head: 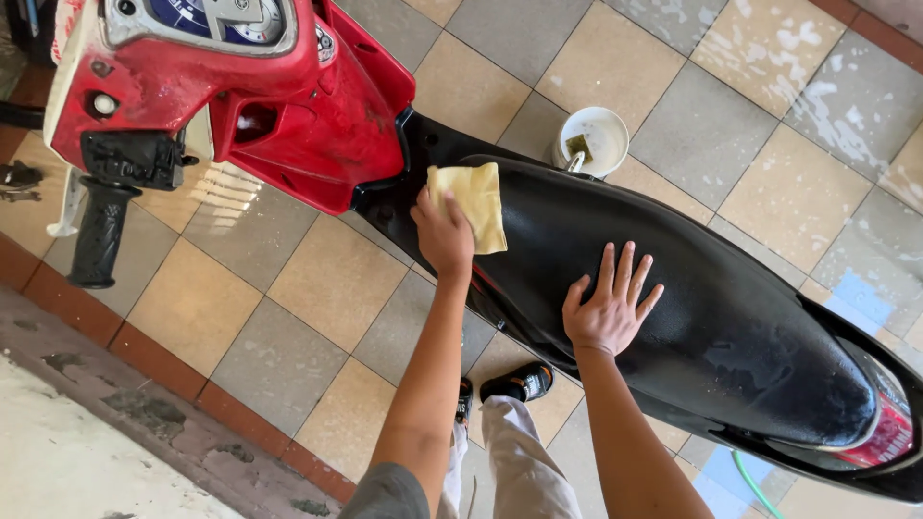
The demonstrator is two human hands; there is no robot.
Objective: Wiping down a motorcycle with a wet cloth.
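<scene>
Where the view begins, nearest the camera, pale trousers [519,461] and a black shoe [519,383] stand on the tiled floor [288,288], and both bare forearms reach up from there to a scooter. The right hand [609,306] lies flat on the black seat [692,288], palm down; its grip is spread, fingers fanned apart and holding nothing. The seat looks wet and glossy, with duller patches toward its rear end. The left hand [443,234] is a little farther on, at the front end of the seat where it meets the red body [317,115]. Its grip is pressed together on a yellow cloth [473,202], the fingers bunching the near edge while the rest of the cloth lies spread on the seat, just beyond the knuckles. Low on the right, a green hose [752,485] curls on the floor under the seat's rear, near the red tail light [885,437]. Beyond the seat, a white bucket [596,139] stands on the tiles, touching or just behind the seat's far edge; something small and greenish sits inside it. On the left, a black handlebar grip [99,235] hangs down over the tiles, and above it the dash [207,19] shows at the top edge. Soapy white streaks mark the far tiles at top right.
</scene>
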